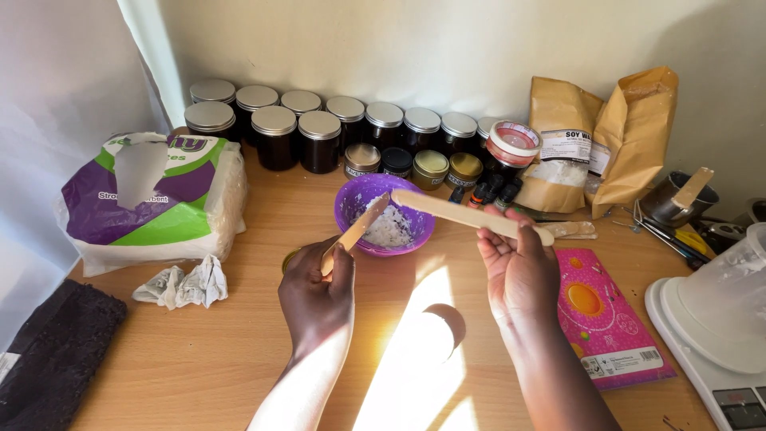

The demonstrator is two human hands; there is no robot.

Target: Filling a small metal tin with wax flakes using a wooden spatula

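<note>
So the round purple plastic bowl (pixel 351 209) sits mid-table, a row of dark glass jars with metal lids (pixel 319 132) behind it. Purple-green plastic pack (pixel 152 203) left, brown paper bags (pixel 606 140) right, pink booklet (pixel 606 319) front-right.

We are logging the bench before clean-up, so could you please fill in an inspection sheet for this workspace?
Surface: wooden table, sunlit patch at the front.
Job's things: purple bowl with white flakes; two flat wooden sticks, tips meeting over it.
Clutter: lidded dark jars, brown paper bags, tissue pack, crumpled tissue, pink booklet, scale.
Grippers: left hand and right hand each grip one stick.
Cables: nothing seen.
Surroundings: pale wall.
</note>
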